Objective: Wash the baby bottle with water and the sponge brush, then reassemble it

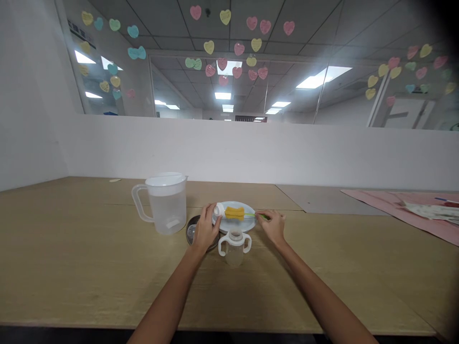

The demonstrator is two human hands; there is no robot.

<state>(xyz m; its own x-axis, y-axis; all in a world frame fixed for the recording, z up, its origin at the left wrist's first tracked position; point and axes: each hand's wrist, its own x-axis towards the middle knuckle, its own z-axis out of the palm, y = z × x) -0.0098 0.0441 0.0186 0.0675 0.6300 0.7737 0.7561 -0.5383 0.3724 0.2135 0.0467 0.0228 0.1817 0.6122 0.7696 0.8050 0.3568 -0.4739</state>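
Note:
My left hand (206, 227) is closed on a small white bottle cap (219, 209), held over the near-left part of a white plate (247, 226). In my right hand (273, 226) is the thin green handle of a sponge bottle brush (234, 213). The brush's yellow head points left, its tip at the cap; whether it reaches inside cannot be seen. Just in front of the plate, an open clear baby bottle (234, 253) with two white side handles stands upright between my forearms. A dark round dish (189, 235) lies partly hidden behind my left hand.
A translucent lidded pitcher (167, 210) stands to the left, its handle facing left. A pink cloth (373, 203) with a pale bundle (430, 210) lies at the far right beside a grey sheet (315, 199). The wooden table (89, 267) meets a white wall behind.

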